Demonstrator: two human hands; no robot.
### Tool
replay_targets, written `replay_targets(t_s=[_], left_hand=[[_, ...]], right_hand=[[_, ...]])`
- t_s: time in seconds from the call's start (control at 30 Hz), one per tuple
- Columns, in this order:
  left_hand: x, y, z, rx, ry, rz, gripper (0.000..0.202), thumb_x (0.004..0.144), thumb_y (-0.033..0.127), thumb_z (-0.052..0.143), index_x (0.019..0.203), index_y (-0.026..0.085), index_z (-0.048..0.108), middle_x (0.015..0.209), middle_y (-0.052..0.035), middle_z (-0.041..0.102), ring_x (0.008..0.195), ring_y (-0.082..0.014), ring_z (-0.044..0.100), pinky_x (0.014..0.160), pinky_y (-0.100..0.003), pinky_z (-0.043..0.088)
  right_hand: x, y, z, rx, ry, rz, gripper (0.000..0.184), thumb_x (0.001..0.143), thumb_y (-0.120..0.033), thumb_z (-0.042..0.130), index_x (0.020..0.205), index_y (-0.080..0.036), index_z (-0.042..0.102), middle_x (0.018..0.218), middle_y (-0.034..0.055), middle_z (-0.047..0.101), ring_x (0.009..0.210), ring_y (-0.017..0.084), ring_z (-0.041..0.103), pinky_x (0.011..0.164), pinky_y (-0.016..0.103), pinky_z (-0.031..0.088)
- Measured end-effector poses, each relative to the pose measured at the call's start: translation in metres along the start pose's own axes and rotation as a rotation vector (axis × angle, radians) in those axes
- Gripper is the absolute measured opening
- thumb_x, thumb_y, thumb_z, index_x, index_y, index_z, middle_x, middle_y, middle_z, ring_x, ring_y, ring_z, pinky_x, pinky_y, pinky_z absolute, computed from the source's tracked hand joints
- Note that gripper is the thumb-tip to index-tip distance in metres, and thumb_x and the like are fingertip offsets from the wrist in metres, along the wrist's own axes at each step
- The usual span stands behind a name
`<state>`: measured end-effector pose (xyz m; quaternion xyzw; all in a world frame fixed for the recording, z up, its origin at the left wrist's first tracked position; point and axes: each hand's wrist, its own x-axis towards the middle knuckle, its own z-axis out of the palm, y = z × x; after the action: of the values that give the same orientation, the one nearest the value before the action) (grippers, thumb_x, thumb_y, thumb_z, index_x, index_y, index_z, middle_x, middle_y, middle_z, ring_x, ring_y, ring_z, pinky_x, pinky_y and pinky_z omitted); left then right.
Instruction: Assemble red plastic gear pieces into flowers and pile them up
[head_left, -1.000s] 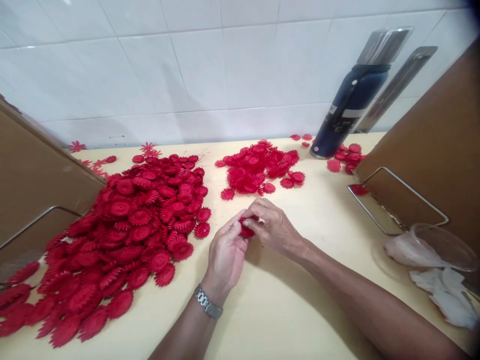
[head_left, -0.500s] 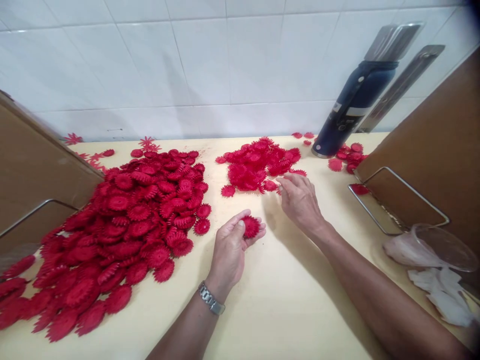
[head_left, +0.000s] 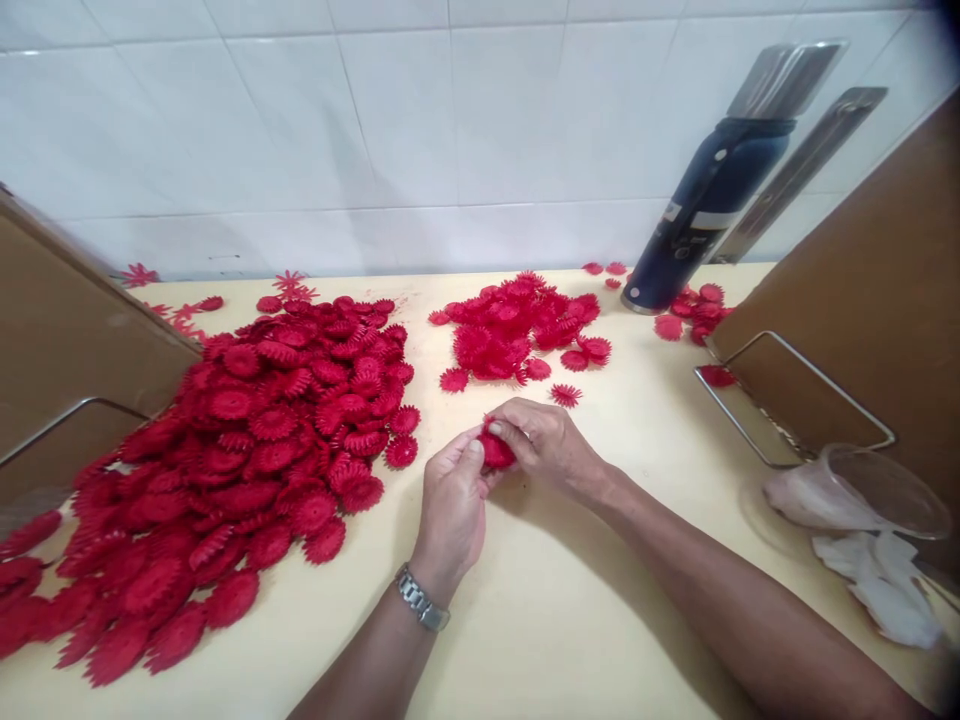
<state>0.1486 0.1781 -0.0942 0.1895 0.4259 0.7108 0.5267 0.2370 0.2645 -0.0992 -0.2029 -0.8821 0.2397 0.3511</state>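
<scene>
A red disc with a fringed, petal-like edge (head_left: 498, 452) is held above the table between both hands. My left hand (head_left: 454, 490), with a metal watch on its wrist, pinches the disc's left side. My right hand (head_left: 551, 445) closes thumb and fingers over its upper right edge; those fingers partly cover it. Beyond the hands lies a loose heap of similar red fringed pieces (head_left: 517, 320). One single fringed piece (head_left: 565, 395) rests just in front of that heap. To the left spreads a much larger pile of thicker red discs (head_left: 277, 430).
A dark blue bottle (head_left: 705, 200) stands at the back right, with a few red pieces (head_left: 705, 312) beside it. Brown boards with wire handles flank the table (head_left: 510, 640). A clear plastic cup (head_left: 862, 490) and crumpled white tissue (head_left: 885, 590) lie at the right.
My right hand has come back from the far heap to the disc in my left hand and now grips it too. A single fringed piece now shows where the right hand was.
</scene>
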Motion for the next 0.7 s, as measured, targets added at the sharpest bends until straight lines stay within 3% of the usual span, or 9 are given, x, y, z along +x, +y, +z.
replay_targets(t_s=[0.17,0.3,0.37,0.53,0.7], left_hand=[[-0.001,0.0,-0.001,0.04,0.105,0.002,0.013,0.073,0.02,0.059,0.081,0.011,0.064,0.077,-0.0055,0.067,0.079,-0.0175,0.062,0.077,-0.035,0.048],[-0.001,0.004,-0.002,-0.01,0.103,-0.041,0.015,0.072,0.024,0.061,0.08,0.011,0.063,0.075,-0.006,0.066,0.073,-0.0173,0.062,0.077,-0.038,0.048],[0.0,0.005,-0.002,-0.027,0.097,-0.046,0.016,0.074,0.025,0.059,0.079,0.011,0.063,0.078,-0.0066,0.066,0.072,-0.0162,0.062,0.073,-0.035,0.048],[0.001,0.006,-0.003,-0.034,0.054,-0.034,0.013,0.077,0.02,0.056,0.081,0.012,0.065,0.075,-0.004,0.065,0.061,-0.0082,0.055,0.056,-0.019,0.041],[-0.001,0.004,-0.002,0.007,0.015,0.018,0.014,0.078,0.021,0.055,0.082,0.012,0.066,0.08,-0.0055,0.066,0.073,-0.0122,0.058,0.064,-0.023,0.044]], right_hand=[[0.0,0.025,-0.007,-0.293,0.266,0.071,0.023,0.087,-0.014,0.037,0.069,-0.017,0.052,0.058,0.0013,0.049,0.054,0.013,0.046,0.052,0.024,0.037],[0.003,0.044,-0.025,-0.546,0.274,0.131,0.021,0.085,-0.014,0.042,0.097,-0.017,0.059,0.096,0.012,0.059,0.093,0.024,0.05,0.081,0.039,0.039],[0.003,0.038,-0.026,-0.467,0.211,0.084,0.023,0.085,-0.019,0.048,0.106,-0.018,0.058,0.108,0.012,0.057,0.102,0.025,0.047,0.087,0.042,0.037],[0.002,0.005,-0.008,-0.05,-0.14,-0.015,0.02,0.078,-0.031,0.062,0.09,-0.015,0.058,0.078,0.0047,0.058,0.074,0.017,0.051,0.066,0.029,0.044],[0.003,-0.004,-0.002,0.051,-0.049,-0.064,0.011,0.085,-0.023,0.052,0.081,-0.016,0.057,0.073,0.0046,0.06,0.07,0.015,0.052,0.065,0.028,0.043]])
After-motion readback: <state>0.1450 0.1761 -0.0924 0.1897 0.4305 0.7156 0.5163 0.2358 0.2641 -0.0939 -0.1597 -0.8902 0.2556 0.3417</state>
